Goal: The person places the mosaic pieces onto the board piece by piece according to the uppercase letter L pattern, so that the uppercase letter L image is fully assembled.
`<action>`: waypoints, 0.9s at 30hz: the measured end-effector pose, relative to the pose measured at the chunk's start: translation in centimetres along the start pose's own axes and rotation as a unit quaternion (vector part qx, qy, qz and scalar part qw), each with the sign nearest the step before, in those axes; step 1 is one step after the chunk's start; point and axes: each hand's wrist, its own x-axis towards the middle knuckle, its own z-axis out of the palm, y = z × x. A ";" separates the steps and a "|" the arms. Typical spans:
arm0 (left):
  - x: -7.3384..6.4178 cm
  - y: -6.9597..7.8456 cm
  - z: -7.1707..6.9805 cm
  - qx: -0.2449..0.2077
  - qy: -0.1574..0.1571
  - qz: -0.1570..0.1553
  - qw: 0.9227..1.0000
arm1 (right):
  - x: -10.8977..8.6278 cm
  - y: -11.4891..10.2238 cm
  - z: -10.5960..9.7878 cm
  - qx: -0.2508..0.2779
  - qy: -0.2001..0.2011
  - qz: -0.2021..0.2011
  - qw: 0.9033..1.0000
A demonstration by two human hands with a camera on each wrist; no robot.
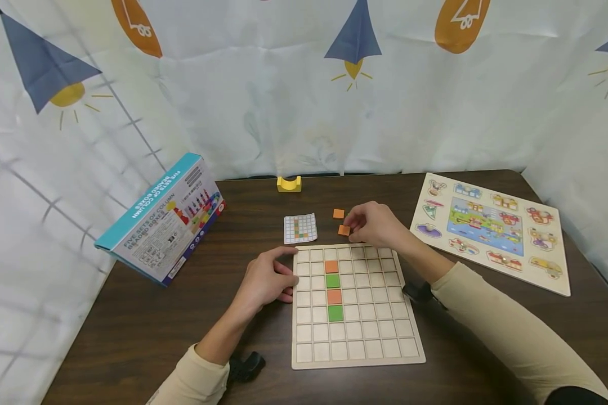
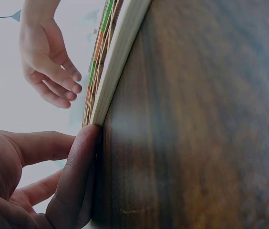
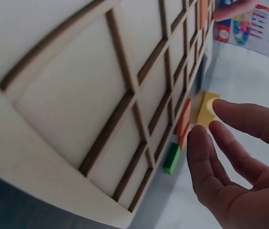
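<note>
A pale wooden grid board [image 1: 319, 351] lies on the table with a column of orange and green square tiles set in it, among them a green tile [image 1: 336, 313]. My left hand [image 1: 267, 279] rests at the board's left edge, a fingertip [image 2: 84, 138] against its side. Beyond the far edge, my right hand [image 1: 376, 225] hovers with bent fingers beside a loose orange tile [image 1: 343, 230]; another orange tile [image 1: 338, 214] lies behind it. In the right wrist view, nothing shows between thumb and fingers, and a loose green tile [image 3: 171, 158] sits close to them.
A small card [image 1: 300, 228] printed with a coloured grid lies behind the board. Farther back stands a yellow notched block [image 1: 289, 184]. To the left is a bead toy box [image 1: 167, 219]; at the right, a wooden picture puzzle [image 1: 486, 230]. A printed curtain [image 1: 284, 112] hangs behind the table.
</note>
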 end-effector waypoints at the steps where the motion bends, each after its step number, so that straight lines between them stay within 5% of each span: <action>1: 0.0 0.0 0.0 0.000 0.000 0.001 1.000 | 0.2 0.1 0.1 0.003 0.000 0.003 1.000; 27: -0.1 -0.2 0.0 -0.006 0.001 0.012 1.000 | 2.3 0.6 1.1 0.002 -0.006 0.034 0.999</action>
